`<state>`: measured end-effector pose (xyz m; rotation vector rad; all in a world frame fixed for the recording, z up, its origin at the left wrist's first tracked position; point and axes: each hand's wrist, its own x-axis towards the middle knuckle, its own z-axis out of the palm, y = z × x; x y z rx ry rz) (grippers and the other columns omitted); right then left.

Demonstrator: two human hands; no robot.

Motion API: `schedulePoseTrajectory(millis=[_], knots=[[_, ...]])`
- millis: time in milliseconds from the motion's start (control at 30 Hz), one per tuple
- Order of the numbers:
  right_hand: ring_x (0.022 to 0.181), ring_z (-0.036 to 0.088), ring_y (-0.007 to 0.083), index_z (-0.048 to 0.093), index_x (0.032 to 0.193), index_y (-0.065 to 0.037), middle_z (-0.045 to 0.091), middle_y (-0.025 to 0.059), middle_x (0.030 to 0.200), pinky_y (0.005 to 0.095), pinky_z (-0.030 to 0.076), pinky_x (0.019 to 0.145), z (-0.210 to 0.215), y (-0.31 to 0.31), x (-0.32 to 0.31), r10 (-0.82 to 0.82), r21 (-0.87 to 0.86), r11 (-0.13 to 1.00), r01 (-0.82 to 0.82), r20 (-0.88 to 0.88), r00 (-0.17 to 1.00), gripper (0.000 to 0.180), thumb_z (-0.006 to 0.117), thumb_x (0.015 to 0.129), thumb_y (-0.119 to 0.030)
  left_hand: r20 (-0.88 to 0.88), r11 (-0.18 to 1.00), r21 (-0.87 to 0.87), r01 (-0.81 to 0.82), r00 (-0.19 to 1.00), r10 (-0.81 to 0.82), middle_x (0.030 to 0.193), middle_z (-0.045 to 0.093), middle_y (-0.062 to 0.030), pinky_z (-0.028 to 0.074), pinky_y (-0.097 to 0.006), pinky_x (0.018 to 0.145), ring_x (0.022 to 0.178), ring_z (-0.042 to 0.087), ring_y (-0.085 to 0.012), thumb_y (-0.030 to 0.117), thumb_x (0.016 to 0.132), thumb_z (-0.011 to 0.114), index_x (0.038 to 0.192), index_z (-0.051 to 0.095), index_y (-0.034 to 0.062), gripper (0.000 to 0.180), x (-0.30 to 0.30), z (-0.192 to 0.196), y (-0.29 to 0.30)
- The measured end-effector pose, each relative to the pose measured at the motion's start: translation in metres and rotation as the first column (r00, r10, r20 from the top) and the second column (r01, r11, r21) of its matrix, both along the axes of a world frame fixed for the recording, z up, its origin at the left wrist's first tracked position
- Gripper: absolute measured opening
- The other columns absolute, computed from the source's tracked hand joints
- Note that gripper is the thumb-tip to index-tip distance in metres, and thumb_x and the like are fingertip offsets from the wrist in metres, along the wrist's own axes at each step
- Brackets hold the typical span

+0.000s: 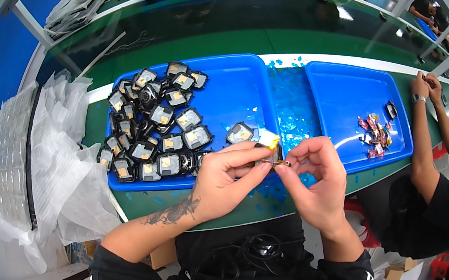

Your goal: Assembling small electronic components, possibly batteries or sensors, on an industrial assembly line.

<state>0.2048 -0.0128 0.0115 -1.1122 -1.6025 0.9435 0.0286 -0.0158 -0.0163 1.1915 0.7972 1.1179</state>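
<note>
Small dark module (264,160) with a yellow tab on top is held up between both hands, just past the near edge of the green surface (225,27), in front of the gap between two blue trays. Left hand (227,179) is closed on it, thumb and forefinger pinched round its body, apparently to steady it. Right hand (319,179) is also pinched shut at its right end, fingertips (284,171) on a thin strip or tab there; which part exactly cannot be told. Both grips are tight, no slack seen. Left blue tray (232,91) carries a heap of similar dark square modules (156,122) crowded toward its left edge and near left corner, close to the left hand for easy pick-up. Right blue tray (345,95) holds a small pile of coloured scraps (375,137) near its right edge. Blue film bits (294,113) are scattered between the trays. Crumpled clear bags (56,153) lie at the surface's left end. Another person's forearm (424,138) rests by the right tray's far right corner.
</note>
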Motion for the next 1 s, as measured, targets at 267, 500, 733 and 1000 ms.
schedulePoseTrajectory(millis=[267,500,733,1000], knots=[[0.071,0.054,0.0042,0.049,0.101,-0.004,0.06,0.0027,0.084,0.018,0.042,0.061,-0.01,0.007,-0.006,-0.012,-0.079,0.997,0.001,-0.134,0.991,0.033,0.073,0.08,0.003,0.183,0.997,0.007,-0.083,0.98,0.081,0.123,0.057,-0.0184,0.049,-0.034,0.098,0.115,0.058,-0.0231,-0.01,0.089,0.057,0.131,0.044,-0.0069,0.044,0.001,-0.004,-0.001],[0.067,0.05,0.0039,0.049,0.1,-0.003,0.059,0.0019,0.08,0.019,0.04,0.059,-0.015,0.003,-0.012,-0.084,-0.017,0.996,0.084,-0.05,0.995,0.033,0.074,0.079,0.002,0.18,0.994,-0.008,-0.106,0.978,0.106,0.124,0.056,-0.0208,0.049,-0.034,0.098,0.115,0.058,-0.023,-0.01,0.09,0.055,0.136,0.033,0.0015,0.053,0.004,0.003,-0.001],[0.068,0.053,0.0061,0.051,0.105,-0.001,0.059,0.0031,0.083,0.0201,0.042,0.058,-0.023,0.006,-0.016,-0.127,0.1,0.987,0.122,0.046,0.991,0.033,0.072,0.079,0.003,0.215,0.993,-0.01,-0.121,0.969,0.121,0.124,0.056,-0.0232,0.05,-0.035,0.099,0.115,0.059,-0.0243,-0.009,0.091,0.052,0.138,0.028,0.0018,0.053,0.005,-0.002,-0.002],[0.081,0.062,0.0117,0.052,0.121,-0.002,0.061,0.0059,0.092,0.0246,0.054,0.067,-0.02,0.02,-0.032,-0.019,0.125,0.992,0.006,0.102,0.995,0.046,0.069,0.079,0.007,0.236,0.972,-0.078,-0.22,0.944,0.233,0.133,0.05,-0.0249,0.051,-0.035,0.096,0.113,0.06,-0.0255,-0.009,0.092,0.05,0.145,0.018,0.0064,0.064,0.002,-0.003,0.002]])
